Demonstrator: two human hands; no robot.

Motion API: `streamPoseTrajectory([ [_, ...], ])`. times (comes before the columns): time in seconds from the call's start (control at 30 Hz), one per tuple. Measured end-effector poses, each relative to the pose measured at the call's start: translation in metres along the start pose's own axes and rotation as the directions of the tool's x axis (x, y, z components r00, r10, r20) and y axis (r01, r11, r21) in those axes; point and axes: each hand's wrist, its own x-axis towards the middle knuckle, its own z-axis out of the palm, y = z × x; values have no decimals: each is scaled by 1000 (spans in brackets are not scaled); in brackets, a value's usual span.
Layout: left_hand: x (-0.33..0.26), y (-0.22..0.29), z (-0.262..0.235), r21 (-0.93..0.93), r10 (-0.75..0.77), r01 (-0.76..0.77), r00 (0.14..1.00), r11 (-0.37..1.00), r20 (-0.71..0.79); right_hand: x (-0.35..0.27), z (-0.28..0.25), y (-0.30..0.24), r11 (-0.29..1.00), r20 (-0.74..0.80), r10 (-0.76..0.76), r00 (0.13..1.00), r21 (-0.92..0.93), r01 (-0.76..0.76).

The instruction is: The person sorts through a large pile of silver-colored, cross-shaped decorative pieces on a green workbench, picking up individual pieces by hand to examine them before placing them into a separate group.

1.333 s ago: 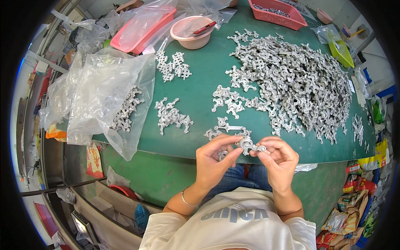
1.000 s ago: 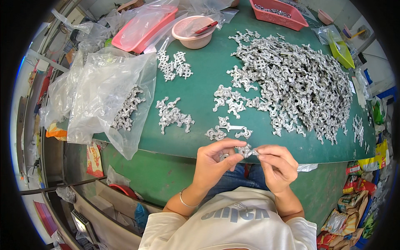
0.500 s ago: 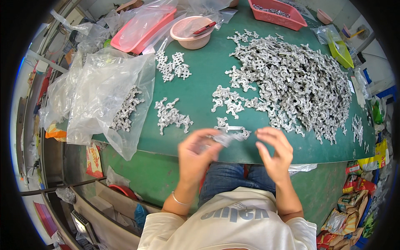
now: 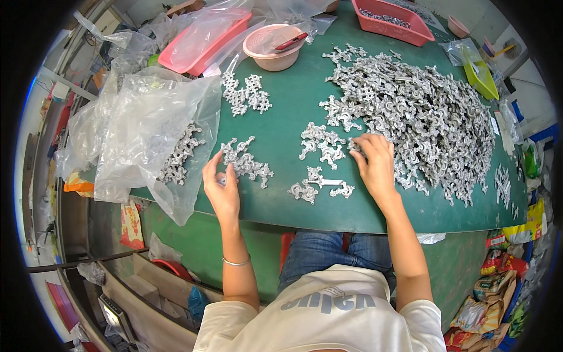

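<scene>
Small grey cast-metal parts with curved, lobed arms lie over the green table. At the left, my left hand is beside a small group of these parts. Its fingers are curled round a grey metal part, mostly hidden by them. My right hand reaches to the left edge of the big heap of metal parts, its thumb and fingers closed on a part there. Between the hands lie a few loose parts, one with a straight bar, and beyond them another small group.
A clear plastic bag with metal parts covers the table's left side. Behind stand a pink tray, a pale pink bowl with a red-edged phone on it, and another pink tray. A yellow-green tray stands right.
My left hand has moved left and away, from the middle of the near edge to the left group. My right hand has gone forward to the heap's edge and closed.
</scene>
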Motion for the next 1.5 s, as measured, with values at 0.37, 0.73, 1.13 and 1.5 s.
streamPoseTrajectory([
  [0.37,-66,95,25,-480,42,290,822,828,568,-43,-44,-46,-533,614,91,784,695,-482],
  [0.73,-60,111,34,-472,205,563,472,679,857,-55,-65,-62,-585,693,-66,718,556,-590],
  [1.13,-68,113,32,-396,59,762,429,512,901,-62,-72,-69,-590,733,-41,679,531,-608],
  [1.5,-71,113,35,-419,79,804,427,422,901,-65,-76,-74,-511,672,23,740,644,-569],
])
